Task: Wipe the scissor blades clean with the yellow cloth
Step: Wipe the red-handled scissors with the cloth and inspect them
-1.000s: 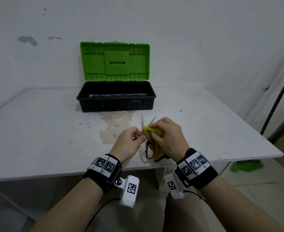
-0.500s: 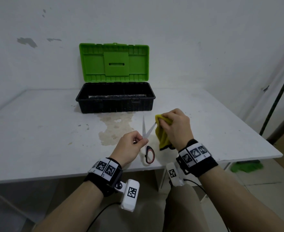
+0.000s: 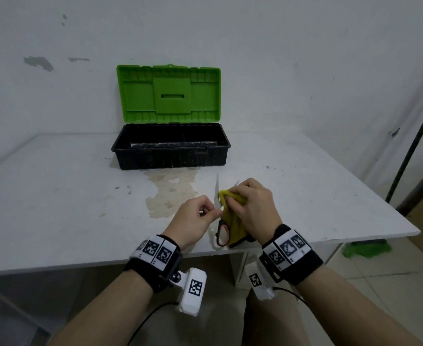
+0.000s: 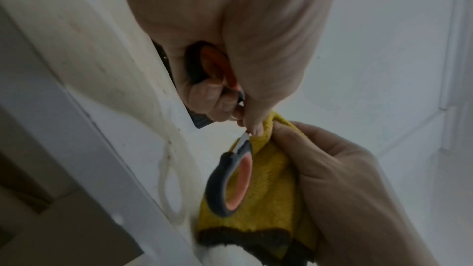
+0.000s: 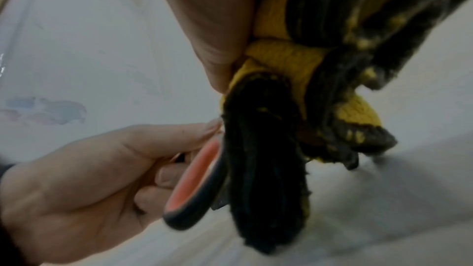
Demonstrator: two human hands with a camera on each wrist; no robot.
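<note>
Yellow cloth [image 3: 234, 221]: bunched round one scissors [image 3: 217, 196] blade, in front of toolbox [image 3: 170, 148].
Right hand [image 3: 253, 208]: grips cloth.
Left hand [image 3: 193, 221]: pinches scissors.

Scuffed white wall [image 3: 280, 58], white table [image 3: 55, 196], tiled floor [image 3: 380, 283]

Toolbox [image 3: 170, 156] sits on the counter [image 3: 55, 196] toward the back, against the wall, lid raised behind it. Stain [image 3: 170, 193] just in front of the toolbox. Nearer the front edge: left hand [image 3: 193, 221] left of scissors [image 3: 218, 201]; cloth [image 3: 233, 216] and right hand [image 3: 253, 208] to their right.
</note>
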